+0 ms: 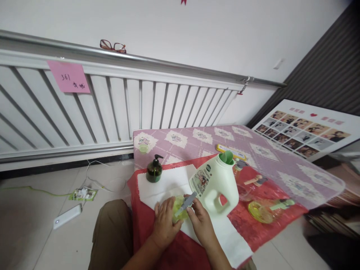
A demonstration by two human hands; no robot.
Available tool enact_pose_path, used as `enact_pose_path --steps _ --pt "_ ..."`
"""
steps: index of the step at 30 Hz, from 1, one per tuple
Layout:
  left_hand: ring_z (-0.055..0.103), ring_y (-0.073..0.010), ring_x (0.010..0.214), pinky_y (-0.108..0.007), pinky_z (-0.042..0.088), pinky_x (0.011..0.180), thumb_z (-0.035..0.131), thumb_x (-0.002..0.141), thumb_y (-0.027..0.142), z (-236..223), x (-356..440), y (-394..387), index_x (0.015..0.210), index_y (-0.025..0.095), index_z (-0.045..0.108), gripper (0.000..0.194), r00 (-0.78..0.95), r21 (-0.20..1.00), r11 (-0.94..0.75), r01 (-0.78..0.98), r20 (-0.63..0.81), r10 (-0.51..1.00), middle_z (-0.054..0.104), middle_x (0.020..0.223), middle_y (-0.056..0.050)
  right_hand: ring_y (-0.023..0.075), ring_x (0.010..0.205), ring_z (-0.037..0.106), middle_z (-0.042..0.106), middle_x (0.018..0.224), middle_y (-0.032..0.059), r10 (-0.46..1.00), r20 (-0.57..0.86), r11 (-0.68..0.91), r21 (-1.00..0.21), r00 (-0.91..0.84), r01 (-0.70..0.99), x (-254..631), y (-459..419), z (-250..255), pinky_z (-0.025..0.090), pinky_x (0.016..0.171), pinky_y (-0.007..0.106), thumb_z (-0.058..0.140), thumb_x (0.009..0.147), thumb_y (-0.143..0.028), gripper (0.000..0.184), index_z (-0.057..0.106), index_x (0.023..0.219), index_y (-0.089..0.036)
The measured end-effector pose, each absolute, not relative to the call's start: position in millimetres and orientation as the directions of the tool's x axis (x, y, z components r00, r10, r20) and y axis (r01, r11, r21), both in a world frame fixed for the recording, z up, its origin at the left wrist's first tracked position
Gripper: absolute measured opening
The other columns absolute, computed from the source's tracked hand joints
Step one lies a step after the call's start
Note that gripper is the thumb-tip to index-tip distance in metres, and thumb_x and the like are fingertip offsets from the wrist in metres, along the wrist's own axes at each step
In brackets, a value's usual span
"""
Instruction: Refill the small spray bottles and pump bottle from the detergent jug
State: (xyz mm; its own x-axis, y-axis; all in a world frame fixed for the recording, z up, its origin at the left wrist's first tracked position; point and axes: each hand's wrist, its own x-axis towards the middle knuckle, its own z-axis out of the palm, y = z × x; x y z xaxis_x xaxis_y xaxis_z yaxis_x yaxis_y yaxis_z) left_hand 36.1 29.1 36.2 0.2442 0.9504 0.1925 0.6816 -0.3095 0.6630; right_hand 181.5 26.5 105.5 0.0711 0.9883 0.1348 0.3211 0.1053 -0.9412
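Observation:
My left hand [164, 221] is wrapped round a small clear yellow-green bottle [179, 208] over the white paper [168, 183] at the table's near edge. My right hand [200, 221] pinches a thin grey tool [188, 202] whose tip rests against that bottle. Just right of my hands stands a large white detergent jug [218, 183] with an open green spout [226, 156] and a handle on its near side.
A dark green pump bottle [154, 170] stands left on the paper. A yellow dish [260, 212], a clear container and small tools lie right on the red cloth [250, 228]. A radiator [84, 108] runs behind; a photo board [306, 129] leans at right. My knee [112, 228] is below left.

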Motion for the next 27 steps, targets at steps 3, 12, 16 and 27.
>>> enact_pose_path --steps 3,12,16,27 --pt "0.04 -0.0265 0.13 -0.057 0.018 0.112 0.056 0.074 0.025 36 36 29 0.138 0.016 0.029 0.07 0.242 0.661 -0.309 0.684 0.194 0.951 0.046 0.14 -0.013 0.0257 0.113 0.059 0.066 0.119 0.0073 0.99 0.127 0.101 -0.946 0.067 0.308 182 27 106 0.05 0.093 0.04 0.056 0.086 -0.038 0.034 0.058 0.117 -0.025" --pt "0.04 -0.0268 0.13 -0.056 0.019 0.112 0.058 0.074 0.025 36 36 29 0.139 0.019 0.028 0.072 0.237 0.648 -0.311 0.695 0.201 0.95 0.046 0.14 -0.012 0.0237 0.104 0.062 0.067 0.11 0.0055 0.991 0.126 0.108 -0.944 0.035 0.313 186 31 111 0.051 0.088 0.036 0.06 0.083 -0.035 0.03 0.061 0.111 -0.025" --pt "0.041 -0.0266 0.129 -0.056 0.019 0.112 0.058 0.074 0.025 35 36 28 0.138 0.02 0.029 0.07 0.234 0.655 -0.314 0.687 0.21 0.949 0.047 0.139 -0.012 0.0246 0.104 0.061 0.067 0.111 0.0062 0.989 0.138 0.116 -0.941 0.046 0.319 184 31 112 0.051 0.088 0.037 0.062 0.081 -0.033 0.031 0.061 0.11 -0.025" --pt "0.045 -0.0287 0.126 -0.06 0.025 0.108 0.059 0.075 0.024 30 38 27 0.137 0.018 0.027 0.07 0.21 0.599 -0.329 0.729 0.262 0.942 0.051 0.134 -0.016 0.0224 0.095 0.062 0.068 0.097 0.004 0.976 0.176 0.127 -0.936 0.125 0.327 172 28 115 0.05 0.087 0.036 0.061 0.081 -0.032 0.02 0.06 0.1 -0.024"
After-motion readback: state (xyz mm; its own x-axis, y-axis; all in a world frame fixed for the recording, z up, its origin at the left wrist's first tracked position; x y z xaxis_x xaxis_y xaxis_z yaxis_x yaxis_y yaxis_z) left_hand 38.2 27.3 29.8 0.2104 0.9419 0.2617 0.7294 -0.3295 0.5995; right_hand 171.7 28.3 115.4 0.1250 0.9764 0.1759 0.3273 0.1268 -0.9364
